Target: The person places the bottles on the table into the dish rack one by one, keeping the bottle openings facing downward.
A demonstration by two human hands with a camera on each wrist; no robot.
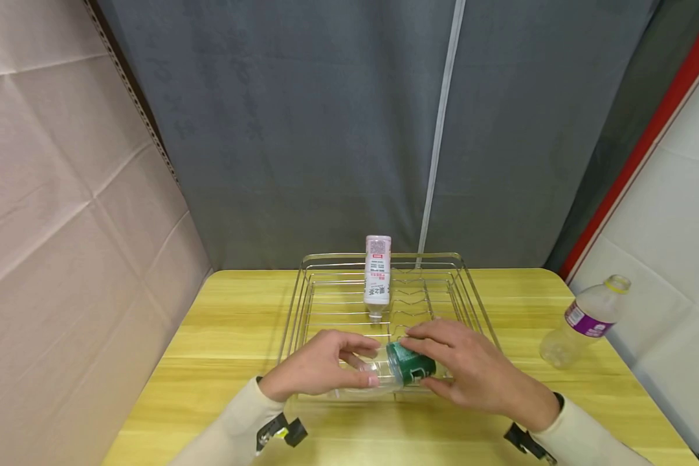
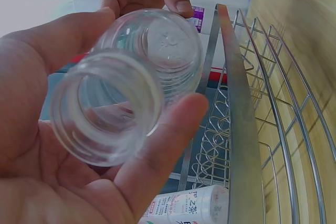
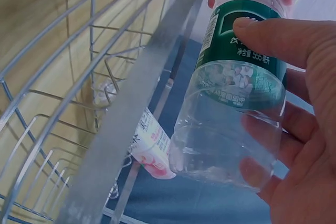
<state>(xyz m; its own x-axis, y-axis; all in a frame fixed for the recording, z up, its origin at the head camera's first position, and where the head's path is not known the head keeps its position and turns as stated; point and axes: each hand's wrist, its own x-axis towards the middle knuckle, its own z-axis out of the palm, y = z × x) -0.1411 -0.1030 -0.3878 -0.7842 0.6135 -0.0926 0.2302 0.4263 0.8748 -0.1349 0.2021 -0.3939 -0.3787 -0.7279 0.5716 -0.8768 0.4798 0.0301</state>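
Note:
Both hands hold a clear plastic bottle with a green label (image 1: 412, 366) low over the front of the wire rack. My left hand (image 1: 329, 364) curls its thumb and fingers round the neck end. In the left wrist view the bottle's mouth (image 2: 107, 106) is uncapped and faces the camera. My right hand (image 1: 472, 366) grips the labelled body, and in the right wrist view its thumb presses on the green label (image 3: 239, 38). The clear base end (image 3: 226, 140) shows nothing inside. A white and pink bottle (image 1: 378, 272) lies neck toward me in the rack.
The metal wire rack (image 1: 288, 310) stands on a yellow wood-grain table (image 1: 227, 323). At the right edge, a clear uncapped bottle with a purple label (image 1: 585, 320) stands apart from the rack. A grey curtain (image 1: 303, 129) hangs behind the table; pale cloth (image 1: 64, 226) lines the left.

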